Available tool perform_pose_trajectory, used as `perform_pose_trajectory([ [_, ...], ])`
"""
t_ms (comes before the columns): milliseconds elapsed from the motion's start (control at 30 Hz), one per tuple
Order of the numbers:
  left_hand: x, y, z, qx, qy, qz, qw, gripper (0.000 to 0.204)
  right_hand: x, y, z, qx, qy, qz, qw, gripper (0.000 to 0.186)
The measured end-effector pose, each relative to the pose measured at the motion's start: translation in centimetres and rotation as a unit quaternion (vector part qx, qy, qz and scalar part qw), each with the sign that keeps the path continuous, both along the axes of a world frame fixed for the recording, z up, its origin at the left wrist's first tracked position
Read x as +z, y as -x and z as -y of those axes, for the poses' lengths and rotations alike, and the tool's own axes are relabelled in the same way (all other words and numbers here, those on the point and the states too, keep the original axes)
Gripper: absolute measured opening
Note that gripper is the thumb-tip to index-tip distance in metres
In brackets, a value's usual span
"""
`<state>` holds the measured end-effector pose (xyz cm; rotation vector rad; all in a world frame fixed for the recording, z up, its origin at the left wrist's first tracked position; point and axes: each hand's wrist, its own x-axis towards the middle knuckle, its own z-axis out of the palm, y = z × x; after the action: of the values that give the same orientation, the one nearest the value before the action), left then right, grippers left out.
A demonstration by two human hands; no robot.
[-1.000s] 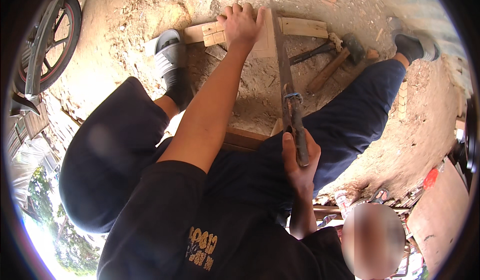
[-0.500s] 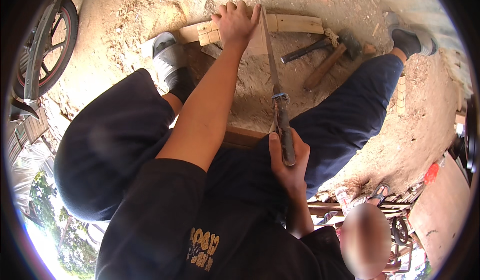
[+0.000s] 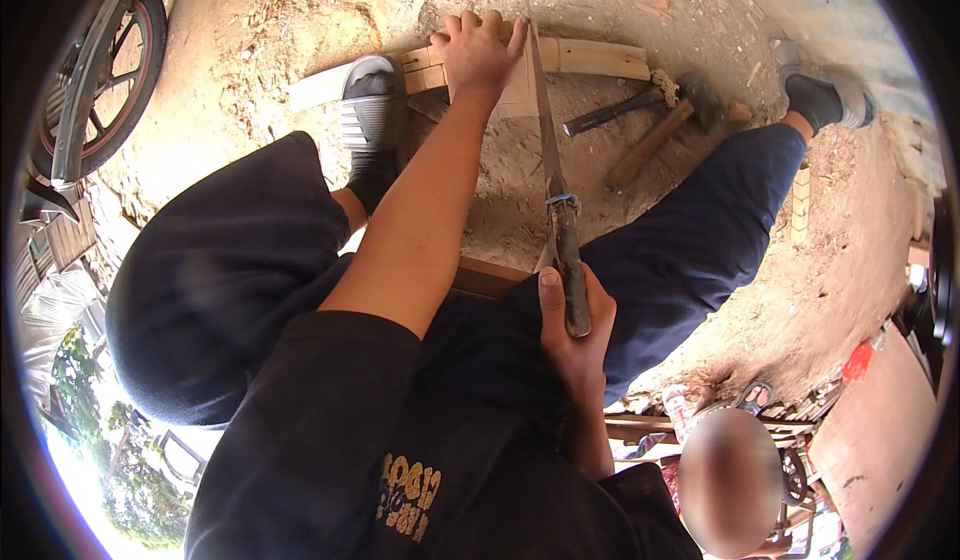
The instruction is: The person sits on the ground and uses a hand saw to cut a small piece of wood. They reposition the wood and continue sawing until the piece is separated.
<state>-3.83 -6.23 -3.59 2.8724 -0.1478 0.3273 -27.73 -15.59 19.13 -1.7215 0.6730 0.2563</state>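
My right hand (image 3: 580, 325) is closed round the dark handle of a handsaw (image 3: 548, 150), with the thumb along its side. The long narrow blade points away from me, and a blue tie wraps the handle's front end. My left hand (image 3: 482, 58) presses on a light wooden board (image 3: 518, 95), its fingers bent over the far side and its thumb beside the blade. Under and beyond it, a long strip of wood (image 3: 600, 58) lies across the ground. The hand hides part of the board. My left sandalled foot (image 3: 370, 110) rests on the strip's left part.
A hammer with a wooden handle (image 3: 650, 145) and a dark-handled tool (image 3: 610, 115) lie right of the blade. My right foot (image 3: 825, 95) stands farther right. A motorbike wheel (image 3: 125, 80) is at the left. Another person (image 3: 730, 485) is at the lower right.
My left foot has shifted right and onto the wooden strip, closer to my left hand. The view has moved slightly. Both hands keep their holds, the saw in nearly the same place.
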Motion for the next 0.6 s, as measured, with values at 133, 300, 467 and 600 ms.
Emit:
perform_pose_trajectory([
  [133,0.1,-0.1,0.1,-0.002,0.0,-0.015,1.0,0.046,0.1,0.0,-0.4,-0.004,0.018,0.008,1.0,0.027],
  [300,0.2,-0.1,0.0,0.002,0.007,-0.017,1.0,0.047,0.6,-0.2,-0.5,0.004,0.04,0.011,0.999,0.025],
  [467,0.3,0.0,0.2,0.0,0.005,-0.024,1.0,0.047,0.9,0.5,-0.4,0.003,0.047,0.01,0.999,0.025],
  [600,0.3,-0.1,0.0,0.008,0.007,-0.025,1.0,0.046,0.7,0.2,-0.5,0.006,0.04,0.009,0.999,0.024],
])
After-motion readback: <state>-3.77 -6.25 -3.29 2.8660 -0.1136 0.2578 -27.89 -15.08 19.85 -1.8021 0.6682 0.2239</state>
